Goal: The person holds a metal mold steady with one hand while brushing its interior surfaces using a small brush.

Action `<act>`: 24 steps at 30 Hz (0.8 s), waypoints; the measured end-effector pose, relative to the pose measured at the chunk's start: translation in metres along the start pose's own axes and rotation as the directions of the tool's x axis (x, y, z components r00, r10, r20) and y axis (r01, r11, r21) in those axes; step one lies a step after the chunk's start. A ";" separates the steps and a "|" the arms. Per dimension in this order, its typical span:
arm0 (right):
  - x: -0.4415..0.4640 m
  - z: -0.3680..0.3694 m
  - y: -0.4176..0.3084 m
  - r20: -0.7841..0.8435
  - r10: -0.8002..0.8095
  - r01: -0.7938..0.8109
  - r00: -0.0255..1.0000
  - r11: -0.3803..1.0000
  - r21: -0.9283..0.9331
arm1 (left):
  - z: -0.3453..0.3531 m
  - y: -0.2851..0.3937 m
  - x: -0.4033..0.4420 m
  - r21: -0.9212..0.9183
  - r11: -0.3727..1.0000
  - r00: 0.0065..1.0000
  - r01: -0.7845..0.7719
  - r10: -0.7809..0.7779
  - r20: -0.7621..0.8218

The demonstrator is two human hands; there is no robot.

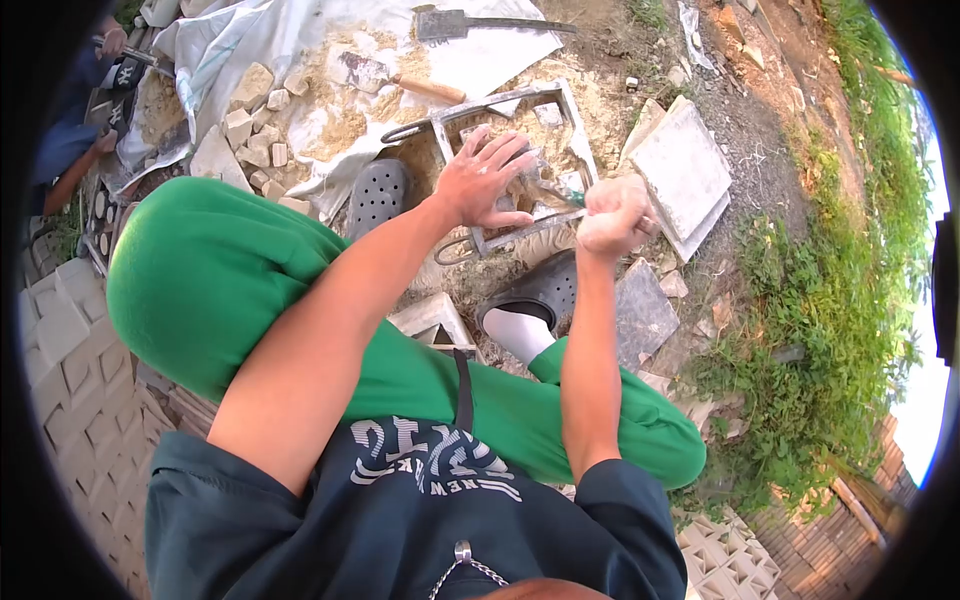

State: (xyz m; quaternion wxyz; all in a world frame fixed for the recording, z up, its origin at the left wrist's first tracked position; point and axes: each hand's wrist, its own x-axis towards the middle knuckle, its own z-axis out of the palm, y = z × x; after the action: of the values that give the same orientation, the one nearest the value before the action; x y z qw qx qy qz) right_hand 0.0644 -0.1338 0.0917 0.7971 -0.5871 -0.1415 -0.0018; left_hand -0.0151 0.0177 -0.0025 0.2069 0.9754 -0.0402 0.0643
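Observation:
My left hand (pixel 485 180) has its fingers spread over a rectangular metal frame mould (pixel 575 115) with loop handles. Under its fingertips is something grey, mostly hidden. My right hand (pixel 613 215) is closed in a fist at the frame's right side. From it a slim tool with a green part (pixel 573 197) points left into the frame; its working end is too blurred to name. Sandy powder and pale pieces lie inside the frame. Beyond it, a trowel with a wooden handle (pixel 430 88) rests on the powder-covered white sheet (pixel 290 40).
A flat-bladed tool (pixel 442 25) lies at the back. Stone blocks (pixel 255 88) are heaped on the left; stacked slabs (pixel 685 170) stand right of the frame. My grey clogs (pixel 378 200) flank the frame's near side. Another person's hand (pixel 105 142) shows far left. Plants (pixel 820 330) grow at right.

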 end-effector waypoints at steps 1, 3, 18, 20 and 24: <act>0.001 0.005 -0.015 0.002 -0.002 0.002 1.000 1.000 -0.008 | 0.000 0.000 -0.001 -0.001 1.000 1.000 -0.003 0.003 -0.011; 0.001 0.012 -0.031 0.003 -0.023 0.023 1.000 1.000 -0.019 | -0.001 0.001 -0.002 -0.031 0.999 0.999 -0.017 0.016 -0.038; 0.011 0.001 -0.028 -0.035 0.102 -0.098 0.994 0.990 0.099 | -0.002 0.001 -0.002 -0.026 1.000 1.000 -0.004 0.004 -0.009; 0.006 0.002 -0.001 -0.017 0.039 -0.038 0.999 0.997 0.063 | -0.003 0.001 -0.002 -0.023 1.000 1.000 0.003 -0.003 0.004; 0.007 0.005 0.016 0.005 0.180 -0.180 0.984 0.984 0.003 | -0.002 0.000 -0.002 -0.034 0.999 1.000 0.003 -0.004 -0.017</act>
State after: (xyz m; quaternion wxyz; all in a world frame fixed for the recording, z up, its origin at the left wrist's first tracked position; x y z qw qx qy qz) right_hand 0.0732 -0.1227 0.0797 0.7947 -0.5960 -0.0896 0.0718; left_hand -0.0172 0.0190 -0.0010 0.2238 0.9713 -0.0380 0.0717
